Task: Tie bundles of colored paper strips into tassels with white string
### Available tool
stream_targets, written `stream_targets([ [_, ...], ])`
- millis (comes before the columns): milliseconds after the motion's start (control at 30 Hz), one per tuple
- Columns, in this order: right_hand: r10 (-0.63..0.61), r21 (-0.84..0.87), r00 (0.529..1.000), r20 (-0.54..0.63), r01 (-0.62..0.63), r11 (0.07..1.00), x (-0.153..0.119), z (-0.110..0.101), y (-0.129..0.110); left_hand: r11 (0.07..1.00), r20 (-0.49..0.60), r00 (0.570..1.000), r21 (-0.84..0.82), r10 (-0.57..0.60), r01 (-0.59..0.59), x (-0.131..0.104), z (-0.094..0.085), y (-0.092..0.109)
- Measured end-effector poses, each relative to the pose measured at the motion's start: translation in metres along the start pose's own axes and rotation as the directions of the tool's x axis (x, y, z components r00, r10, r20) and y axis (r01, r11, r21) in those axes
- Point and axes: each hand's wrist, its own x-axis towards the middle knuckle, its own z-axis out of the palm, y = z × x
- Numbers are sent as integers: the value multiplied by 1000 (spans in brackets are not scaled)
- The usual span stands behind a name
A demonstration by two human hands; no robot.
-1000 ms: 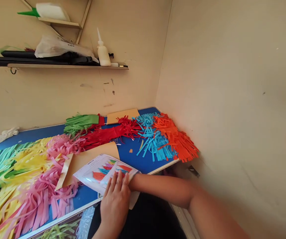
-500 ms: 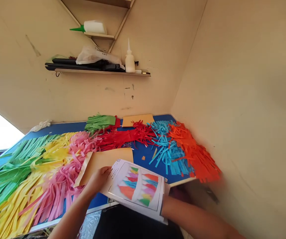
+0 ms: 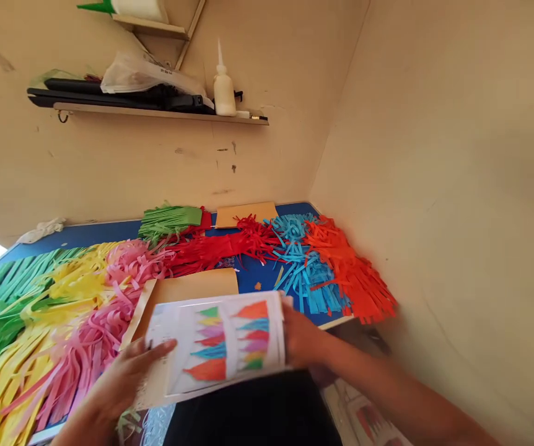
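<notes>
A flat package (image 3: 186, 347) with a printed sheet showing two rows of coloured tassels is held above the table's front edge. My left hand (image 3: 132, 371) grips its left end, thumb on top. At the opposite end, my right hand (image 3: 298, 337) is closed round the edge, its fingers partly hidden behind the package. Behind it lies a tan envelope (image 3: 197, 284). Fringed paper covers the table: teal-green (image 3: 20, 279), yellow (image 3: 78, 279) and pink (image 3: 104, 322) on the left, red (image 3: 215, 249) in the middle, blue (image 3: 313, 279) and orange (image 3: 350, 266) on the right.
The blue table (image 3: 254, 275) stands against the wall. At its back are a green fringed stack (image 3: 174, 218), another tan envelope (image 3: 246, 214) and a white cloth (image 3: 41, 230). A wall shelf (image 3: 165, 115) above holds a glue bottle (image 3: 224, 93), a plastic bag and black items.
The package has turned and moved left, nearer level. My left hand has shifted down and left, its thumb now on top. The camera view has moved slightly right.
</notes>
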Motion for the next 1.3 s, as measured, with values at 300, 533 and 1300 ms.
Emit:
stream_targets([
  [300, 580, 895, 788, 207, -392, 213, 0, 41, -3, 907, 56, 974, -380, 219, -182, -1, 122, -86],
  [533, 665, 611, 713, 221, -633, 475, 81, -10, 71, 355, 131, 750, 820, 648, -449, 55, 55, -13],
  [1300, -355, 163, 914, 198, 326, 931, 7, 103, -91, 316, -160, 725, 945, 669, -82, -32, -4, 48],
])
